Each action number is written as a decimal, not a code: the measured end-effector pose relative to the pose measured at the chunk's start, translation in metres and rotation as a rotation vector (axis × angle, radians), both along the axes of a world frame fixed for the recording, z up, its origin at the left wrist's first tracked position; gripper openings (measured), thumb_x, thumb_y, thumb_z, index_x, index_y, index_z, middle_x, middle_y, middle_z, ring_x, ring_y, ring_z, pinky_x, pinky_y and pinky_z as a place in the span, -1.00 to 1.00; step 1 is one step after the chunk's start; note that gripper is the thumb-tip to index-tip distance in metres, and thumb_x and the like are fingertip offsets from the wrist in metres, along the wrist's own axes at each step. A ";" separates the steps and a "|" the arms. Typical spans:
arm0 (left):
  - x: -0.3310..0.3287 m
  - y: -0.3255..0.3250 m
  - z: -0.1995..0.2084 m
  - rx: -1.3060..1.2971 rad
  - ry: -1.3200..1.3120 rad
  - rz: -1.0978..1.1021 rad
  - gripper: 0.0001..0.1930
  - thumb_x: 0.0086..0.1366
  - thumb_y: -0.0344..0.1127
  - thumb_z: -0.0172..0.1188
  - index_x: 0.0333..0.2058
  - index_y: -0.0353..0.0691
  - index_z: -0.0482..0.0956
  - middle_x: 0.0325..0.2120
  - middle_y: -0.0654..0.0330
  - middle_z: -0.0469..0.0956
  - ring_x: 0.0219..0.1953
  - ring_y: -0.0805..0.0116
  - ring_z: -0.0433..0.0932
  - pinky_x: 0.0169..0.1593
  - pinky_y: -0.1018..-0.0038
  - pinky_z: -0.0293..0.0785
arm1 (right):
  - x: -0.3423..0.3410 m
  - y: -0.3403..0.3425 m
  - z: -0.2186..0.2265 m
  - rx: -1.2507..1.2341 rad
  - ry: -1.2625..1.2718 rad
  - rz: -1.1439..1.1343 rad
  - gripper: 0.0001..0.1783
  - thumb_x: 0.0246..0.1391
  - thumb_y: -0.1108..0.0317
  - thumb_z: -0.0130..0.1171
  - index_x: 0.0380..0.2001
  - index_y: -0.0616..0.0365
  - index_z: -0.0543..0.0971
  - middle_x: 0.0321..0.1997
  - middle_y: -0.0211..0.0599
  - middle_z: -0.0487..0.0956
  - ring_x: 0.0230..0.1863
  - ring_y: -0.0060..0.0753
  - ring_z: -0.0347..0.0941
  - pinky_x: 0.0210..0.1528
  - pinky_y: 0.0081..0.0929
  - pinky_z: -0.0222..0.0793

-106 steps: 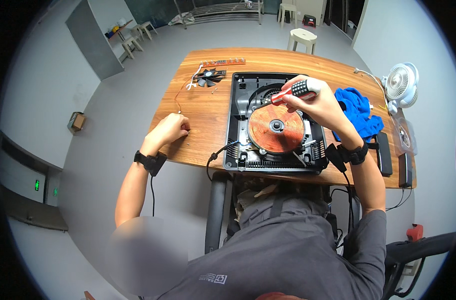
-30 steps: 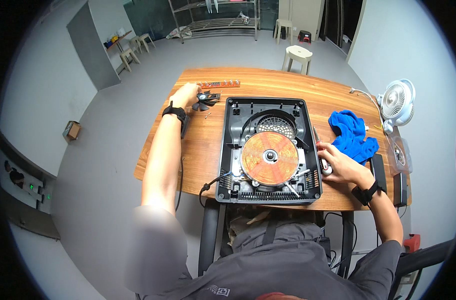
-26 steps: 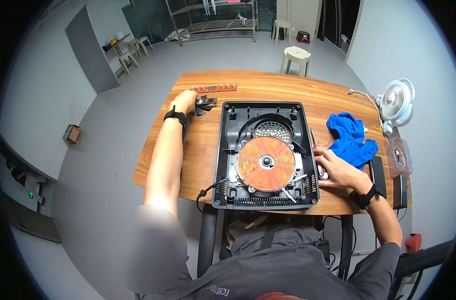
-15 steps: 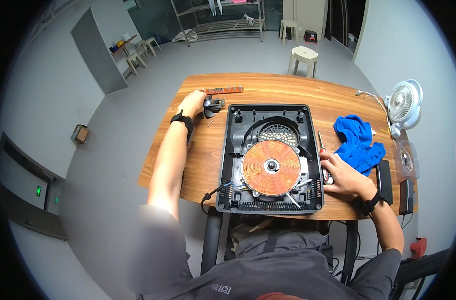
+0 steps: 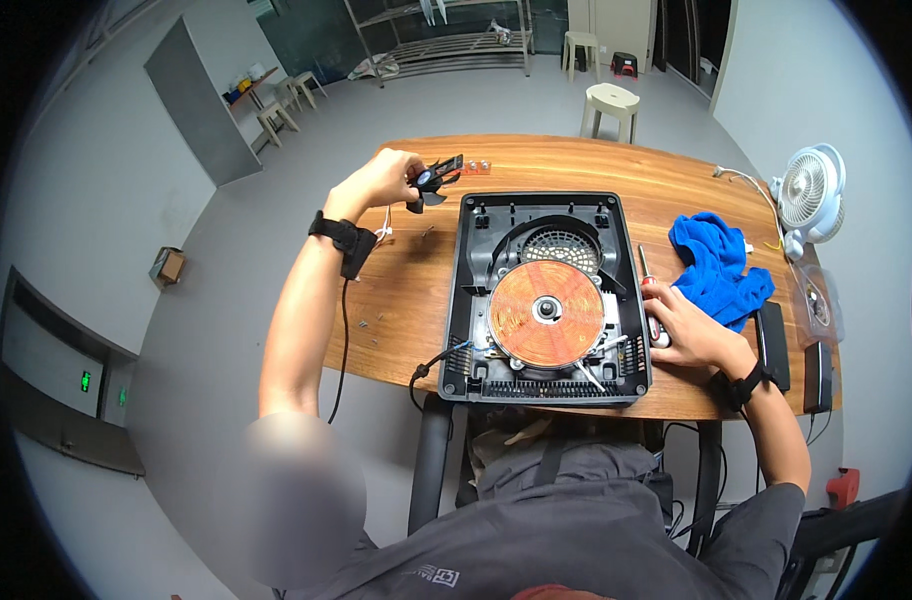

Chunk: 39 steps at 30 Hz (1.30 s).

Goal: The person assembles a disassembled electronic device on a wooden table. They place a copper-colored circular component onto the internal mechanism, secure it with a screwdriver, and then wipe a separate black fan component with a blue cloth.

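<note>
My left hand (image 5: pixel 379 182) grips a small black cooling fan (image 5: pixel 433 184) by its edge, raised above the far left of the table. A white cable with a plug (image 5: pixel 385 228) hangs beside that wrist. In the middle lies an opened induction cooker (image 5: pixel 457 300), a black housing with a round copper coil (image 5: pixel 521 310) and a vent grille (image 5: pixel 562 248) behind it. At its right side, my right hand (image 5: pixel 694 328) is closed over the handle of a screwdriver (image 5: pixel 645 265), whose shaft points away from me.
A strip holding small metal parts (image 5: pixel 479 167) lies near the far edge. To the right are a blue cloth (image 5: pixel 714 265), a black flat box (image 5: pixel 772 345), a clear plastic box (image 5: pixel 821 300) and a white desk fan (image 5: pixel 811 195). Loose screws (image 5: pixel 366 322) lie at left.
My left hand has lifted the small black fan off the table and drawn it up. The right hand stays beside the housing. The view has shifted slightly.
</note>
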<state>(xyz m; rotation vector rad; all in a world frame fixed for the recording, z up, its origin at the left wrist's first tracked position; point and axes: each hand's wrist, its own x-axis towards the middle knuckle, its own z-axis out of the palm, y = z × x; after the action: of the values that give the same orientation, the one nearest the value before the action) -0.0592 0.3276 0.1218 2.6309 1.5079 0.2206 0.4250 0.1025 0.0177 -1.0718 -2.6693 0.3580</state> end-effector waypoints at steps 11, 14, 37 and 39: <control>-0.013 -0.020 -0.029 0.085 -0.097 -0.085 -0.67 0.03 -0.42 0.46 -0.23 -0.40 0.58 -0.37 -0.07 0.69 -0.28 0.04 0.70 -0.16 0.26 0.61 | 0.004 0.001 -0.006 0.007 -0.020 -0.005 -0.26 -0.08 0.16 0.48 0.10 0.31 0.43 0.32 0.09 0.28 0.37 0.18 0.21 0.41 -0.06 0.21; -0.022 -0.014 -0.050 0.104 -0.125 -0.050 -0.63 0.05 -0.33 0.51 -0.24 -0.39 0.57 -0.34 -0.08 0.69 -0.27 0.02 0.70 -0.13 0.26 0.59 | 0.002 0.002 -0.005 0.014 -0.034 0.007 -0.27 -0.07 0.15 0.47 0.11 0.31 0.43 0.33 0.10 0.28 0.38 0.19 0.20 0.42 -0.06 0.20; -0.032 0.001 -0.081 -0.075 -0.287 0.138 -0.64 0.16 -0.35 0.40 -0.11 -0.39 0.58 -0.22 -0.09 0.71 -0.13 0.08 0.71 0.01 0.27 0.58 | 0.001 0.002 -0.003 -0.015 -0.023 -0.004 -0.32 -0.08 0.16 0.46 0.05 0.31 0.45 0.33 0.11 0.27 0.41 0.21 0.16 0.43 -0.05 0.17; -0.032 0.001 -0.080 -0.090 -0.309 0.155 -0.64 0.17 -0.33 0.39 -0.11 -0.39 0.58 -0.23 -0.07 0.71 -0.14 0.11 0.71 0.02 0.30 0.59 | 0.002 0.001 -0.004 -0.014 -0.017 -0.010 -0.31 -0.08 0.16 0.46 0.05 0.31 0.45 0.34 0.10 0.27 0.41 0.20 0.16 0.43 -0.05 0.17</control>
<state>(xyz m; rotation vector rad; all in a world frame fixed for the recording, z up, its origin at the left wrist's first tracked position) -0.0917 0.3290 0.0414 2.2839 1.5710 0.5308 0.4268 0.1033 0.0141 -1.0971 -2.6795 0.3678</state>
